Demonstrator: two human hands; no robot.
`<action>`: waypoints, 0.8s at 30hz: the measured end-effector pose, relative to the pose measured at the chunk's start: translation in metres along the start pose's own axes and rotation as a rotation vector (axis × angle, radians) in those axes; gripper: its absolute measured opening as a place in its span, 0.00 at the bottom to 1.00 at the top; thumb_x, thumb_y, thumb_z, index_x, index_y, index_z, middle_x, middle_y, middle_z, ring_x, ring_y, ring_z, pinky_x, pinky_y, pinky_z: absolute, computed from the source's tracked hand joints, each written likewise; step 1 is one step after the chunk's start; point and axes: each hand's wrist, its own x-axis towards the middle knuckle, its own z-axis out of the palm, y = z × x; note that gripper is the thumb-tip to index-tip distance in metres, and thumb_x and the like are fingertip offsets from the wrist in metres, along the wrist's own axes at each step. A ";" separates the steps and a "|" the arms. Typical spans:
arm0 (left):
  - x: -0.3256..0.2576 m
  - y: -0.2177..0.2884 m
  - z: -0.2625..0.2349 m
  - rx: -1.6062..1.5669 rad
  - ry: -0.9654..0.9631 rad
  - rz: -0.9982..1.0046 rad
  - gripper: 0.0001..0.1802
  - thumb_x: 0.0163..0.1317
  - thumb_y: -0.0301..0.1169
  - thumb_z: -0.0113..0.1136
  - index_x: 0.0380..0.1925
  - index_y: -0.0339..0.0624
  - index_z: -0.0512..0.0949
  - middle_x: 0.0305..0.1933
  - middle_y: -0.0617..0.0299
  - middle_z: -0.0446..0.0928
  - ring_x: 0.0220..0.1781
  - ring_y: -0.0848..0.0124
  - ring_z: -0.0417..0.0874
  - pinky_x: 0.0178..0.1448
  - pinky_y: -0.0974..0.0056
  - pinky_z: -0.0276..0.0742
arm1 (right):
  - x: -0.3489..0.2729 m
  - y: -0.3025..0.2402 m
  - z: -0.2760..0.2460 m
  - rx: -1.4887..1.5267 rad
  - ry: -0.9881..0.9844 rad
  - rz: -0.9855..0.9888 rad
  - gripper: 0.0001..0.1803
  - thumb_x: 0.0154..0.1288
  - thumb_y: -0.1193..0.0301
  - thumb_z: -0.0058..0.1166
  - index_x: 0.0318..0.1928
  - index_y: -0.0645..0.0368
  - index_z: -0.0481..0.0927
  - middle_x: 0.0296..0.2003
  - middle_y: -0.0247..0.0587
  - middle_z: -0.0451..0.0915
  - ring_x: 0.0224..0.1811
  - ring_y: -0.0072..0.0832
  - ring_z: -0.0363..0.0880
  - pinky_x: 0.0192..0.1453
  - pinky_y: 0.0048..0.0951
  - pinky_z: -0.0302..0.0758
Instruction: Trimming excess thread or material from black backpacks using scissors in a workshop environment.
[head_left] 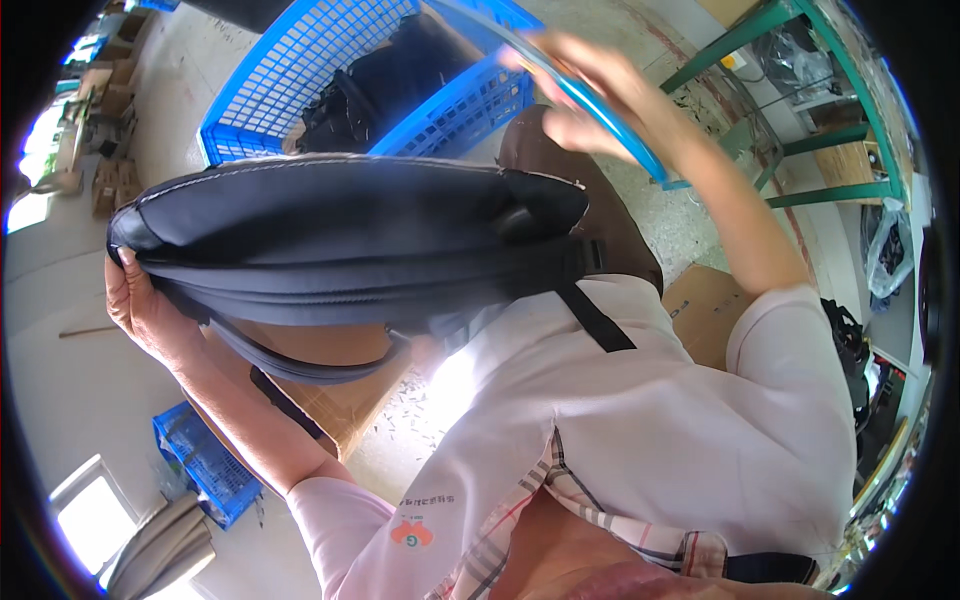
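A black backpack (350, 235) lies on its side across my lap, its white-stitched seam edge turned up and away from me. My left hand (145, 305) grips its left end, thumb on top and fingers beneath. One padded strap (300, 362) hangs in a loop below the bag, and a black webbing end (597, 318) lies on my shirt. To the right, above my knee and apart from the bag, my right hand (610, 95) is raised with its fingers closed round a long, narrow blue thing (610, 118). Motion smears that thing, so its kind is unclear.
A blue plastic basket (265, 85) with black pieces inside stands just beyond the bag. Cardboard (705, 315) lies by my right side, and a box (365, 400) under the bag. A green metal frame (840, 195) is at right; a blue crate (205, 465) at lower left.
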 end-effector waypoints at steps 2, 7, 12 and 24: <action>0.000 -0.009 -0.016 -0.013 -0.027 0.005 0.11 0.60 0.31 0.51 0.37 0.35 0.76 0.34 0.59 0.77 0.36 0.74 0.76 0.44 0.69 0.72 | -0.045 0.012 0.001 -0.049 -0.013 0.028 0.36 0.41 0.55 0.65 0.50 0.58 0.67 0.31 0.39 0.72 0.33 0.28 0.73 0.37 0.26 0.70; 0.002 -0.024 -0.035 -0.069 -0.063 -0.042 0.12 0.60 0.32 0.51 0.38 0.36 0.75 0.36 0.58 0.76 0.37 0.72 0.76 0.44 0.67 0.73 | -0.104 0.029 0.013 -0.196 -0.046 0.032 0.36 0.39 0.48 0.63 0.46 0.56 0.67 0.27 0.38 0.66 0.26 0.31 0.68 0.31 0.28 0.69; 0.002 -0.030 -0.041 -0.055 0.005 -0.050 0.11 0.59 0.31 0.51 0.39 0.38 0.75 0.36 0.57 0.77 0.35 0.69 0.77 0.43 0.64 0.74 | -0.100 0.040 0.018 -0.266 0.016 -0.004 0.36 0.39 0.47 0.61 0.44 0.58 0.68 0.28 0.36 0.69 0.26 0.29 0.68 0.31 0.28 0.69; 0.000 -0.032 -0.046 -0.071 0.011 -0.071 0.09 0.58 0.30 0.53 0.36 0.39 0.75 0.34 0.57 0.77 0.35 0.68 0.78 0.42 0.64 0.75 | -0.083 0.040 0.021 -0.222 0.012 -0.044 0.34 0.37 0.49 0.63 0.41 0.58 0.70 0.25 0.34 0.69 0.24 0.27 0.68 0.28 0.25 0.69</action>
